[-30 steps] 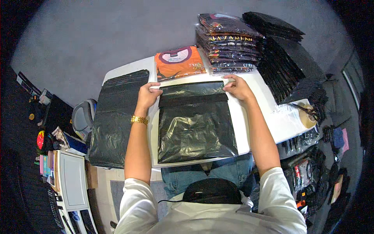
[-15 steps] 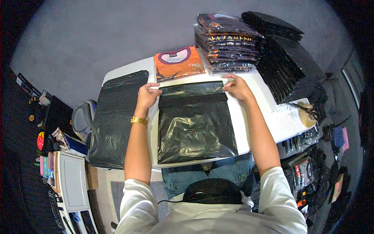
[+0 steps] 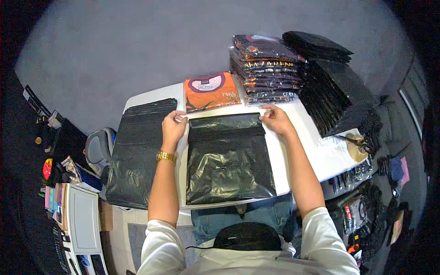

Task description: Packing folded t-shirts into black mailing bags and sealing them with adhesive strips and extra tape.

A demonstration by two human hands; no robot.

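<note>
A black plastic mailer bag (image 3: 229, 167) lies flat on the white table (image 3: 316, 151) in front of me. Along its far edge runs a glossy flap. My left hand (image 3: 174, 128) is closed in a pinch at the flap's far left corner, with a gold bracelet on that wrist. At the far right corner, my right hand (image 3: 277, 120) pinches the edge between thumb and fingers. Beyond the bag rests a folded orange shirt (image 3: 213, 97) in a clear plastic sleeve.
A pile of flat black bags (image 3: 140, 151) covers the table's left side. At the far right rise a stack of sleeved dark shirts (image 3: 270, 68) and tall stacks of black packages (image 3: 337, 91). A grey chair (image 3: 98, 149) and a white cabinet (image 3: 84, 217) stand to the left.
The view has tilted, so the table and everything on it sit lower in the picture. Both hands stay at the bag's far corners.
</note>
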